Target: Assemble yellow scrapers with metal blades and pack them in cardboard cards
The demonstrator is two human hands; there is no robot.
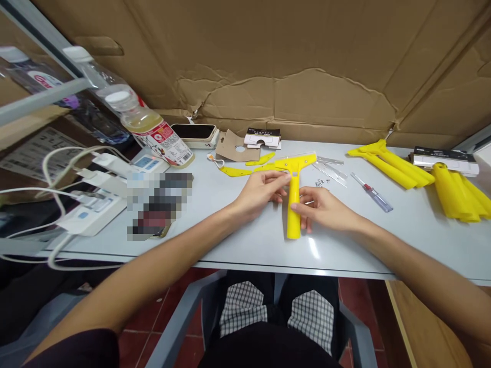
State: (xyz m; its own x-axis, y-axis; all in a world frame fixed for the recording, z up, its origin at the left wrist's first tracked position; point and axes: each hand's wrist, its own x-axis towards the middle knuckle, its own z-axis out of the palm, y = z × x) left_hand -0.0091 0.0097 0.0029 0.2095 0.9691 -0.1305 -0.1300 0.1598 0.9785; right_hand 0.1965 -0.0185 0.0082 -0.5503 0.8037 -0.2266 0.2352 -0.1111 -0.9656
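Note:
A yellow scraper (293, 217) with a T-shaped head and thick handle is held just over the table between both hands. My left hand (261, 191) pinches its neck below the head, fingers curled. My right hand (321, 205) grips the handle from the right, its thumb lying on the front. Flat yellow pieces (240, 171) lie behind my left hand. Small metal screws (321, 182) are scattered behind my right hand, near clear thin strips (332, 171). A screwdriver (372, 192) with a clear handle rests farther right.
More yellow scraper parts (395, 163) and yellow handles (454, 191) lie at the right by black-and-white cards (445, 161). Cardboard packaging (233, 145) and a phone (194, 132) are at the back. At the left stand a drink bottle (157, 135) and a power strip (92, 212) with cables.

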